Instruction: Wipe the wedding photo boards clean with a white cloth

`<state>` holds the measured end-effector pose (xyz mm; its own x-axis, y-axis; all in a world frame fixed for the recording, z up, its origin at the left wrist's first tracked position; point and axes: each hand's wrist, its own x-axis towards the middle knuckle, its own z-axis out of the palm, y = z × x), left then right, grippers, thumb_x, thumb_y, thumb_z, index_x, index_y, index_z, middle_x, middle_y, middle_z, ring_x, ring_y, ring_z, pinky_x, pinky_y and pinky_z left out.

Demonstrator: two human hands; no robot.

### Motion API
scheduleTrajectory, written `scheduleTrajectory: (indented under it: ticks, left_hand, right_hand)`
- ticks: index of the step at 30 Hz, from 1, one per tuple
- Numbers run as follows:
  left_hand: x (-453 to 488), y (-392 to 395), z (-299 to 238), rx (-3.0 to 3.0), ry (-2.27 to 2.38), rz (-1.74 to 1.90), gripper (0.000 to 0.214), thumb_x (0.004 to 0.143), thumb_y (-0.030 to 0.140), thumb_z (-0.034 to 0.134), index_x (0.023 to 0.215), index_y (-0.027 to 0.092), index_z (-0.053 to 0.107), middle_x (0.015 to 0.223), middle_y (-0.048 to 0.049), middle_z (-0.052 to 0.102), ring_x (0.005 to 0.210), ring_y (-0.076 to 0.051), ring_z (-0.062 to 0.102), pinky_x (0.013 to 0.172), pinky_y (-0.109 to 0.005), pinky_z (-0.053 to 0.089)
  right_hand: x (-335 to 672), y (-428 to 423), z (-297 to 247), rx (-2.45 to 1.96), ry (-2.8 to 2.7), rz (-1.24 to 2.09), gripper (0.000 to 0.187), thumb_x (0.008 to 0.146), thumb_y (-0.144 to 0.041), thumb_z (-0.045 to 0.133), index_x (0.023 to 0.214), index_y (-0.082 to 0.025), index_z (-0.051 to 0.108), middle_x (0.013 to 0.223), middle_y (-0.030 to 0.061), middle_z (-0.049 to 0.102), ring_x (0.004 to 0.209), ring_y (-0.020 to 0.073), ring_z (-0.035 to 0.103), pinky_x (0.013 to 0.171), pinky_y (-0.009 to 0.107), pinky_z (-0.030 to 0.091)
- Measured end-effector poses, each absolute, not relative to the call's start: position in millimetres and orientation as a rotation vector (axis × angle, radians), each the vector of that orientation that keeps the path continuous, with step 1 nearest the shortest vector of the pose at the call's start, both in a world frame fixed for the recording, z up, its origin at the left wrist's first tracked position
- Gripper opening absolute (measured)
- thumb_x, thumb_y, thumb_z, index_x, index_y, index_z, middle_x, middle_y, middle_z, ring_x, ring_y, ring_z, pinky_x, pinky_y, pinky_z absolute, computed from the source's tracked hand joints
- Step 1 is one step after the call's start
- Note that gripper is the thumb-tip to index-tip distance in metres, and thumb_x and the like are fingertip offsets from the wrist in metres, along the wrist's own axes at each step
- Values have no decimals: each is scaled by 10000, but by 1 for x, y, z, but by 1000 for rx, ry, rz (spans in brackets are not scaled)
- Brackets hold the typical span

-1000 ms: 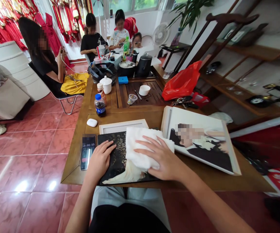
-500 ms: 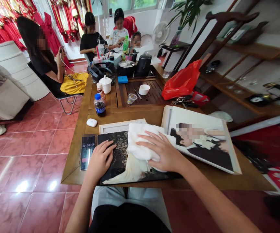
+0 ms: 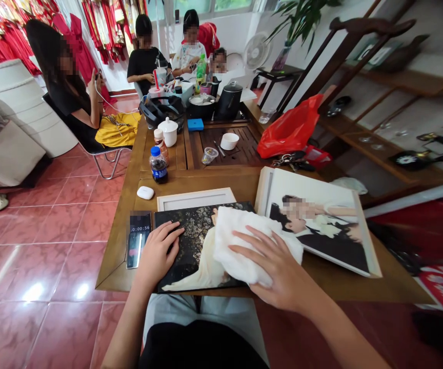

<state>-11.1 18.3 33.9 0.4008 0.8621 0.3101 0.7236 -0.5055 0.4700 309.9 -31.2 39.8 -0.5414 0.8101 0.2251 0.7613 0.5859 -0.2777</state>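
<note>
A dark photo print point(image 3: 194, 241) lies flat at the near edge of the wooden table point(image 3: 240, 182). My left hand point(image 3: 158, 253) rests flat on the print's left edge, fingers spread. My right hand point(image 3: 279, 266) presses a folded white cloth point(image 3: 244, 241) onto the right part of the print, fingers stretched over it. A large framed portrait point(image 3: 321, 220) leans at the right, its lower left corner touching the cloth.
A phone point(image 3: 137, 241) showing a timer lies left of the print, with a white earbud case point(image 3: 145, 192) and a white frame point(image 3: 196, 198) beyond. Bottles point(image 3: 158, 165), a tea tray point(image 3: 225, 146) and a red bag point(image 3: 290, 130) sit further back. Several people sit at the far end.
My right hand slid the white cloth across the print, first up, then toward the right and nearer me. My left hand stayed in place.
</note>
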Motion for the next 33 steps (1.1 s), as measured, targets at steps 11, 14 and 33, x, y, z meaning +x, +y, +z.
scheduleTrajectory:
  ticks: [11, 14, 33]
  left_hand:
    - [-11, 19, 34, 2397, 1379, 775, 336, 1006, 161, 515, 1296, 259, 657, 1385, -61, 654, 1329, -260, 564, 1113, -505, 478]
    - [-12, 19, 35, 2400, 1386, 741, 339, 1007, 164, 513, 1304, 247, 654, 1401, -70, 642, 1344, -267, 550, 1116, -513, 470]
    - [-12, 19, 33, 2379, 1371, 801, 316, 1012, 172, 514, 1276, 257, 665, 1373, -56, 661, 1332, -253, 563, 1121, -501, 475]
  right_hand:
    - [280, -10, 48, -1342, -2452, 264, 641, 751, -262, 599, 1392, -264, 586, 1553, 109, 489, 1464, 407, 344, 1130, 682, 243]
    - [251, -4, 57, -1287, -2526, 374, 676, 725, -271, 614, 1401, -277, 588, 1577, 104, 461, 1477, 419, 316, 1140, 714, 194]
    - [302, -24, 43, -1417, -2408, 166, 649, 736, -254, 611, 1384, -283, 591, 1531, 99, 516, 1444, 394, 380, 1131, 660, 254]
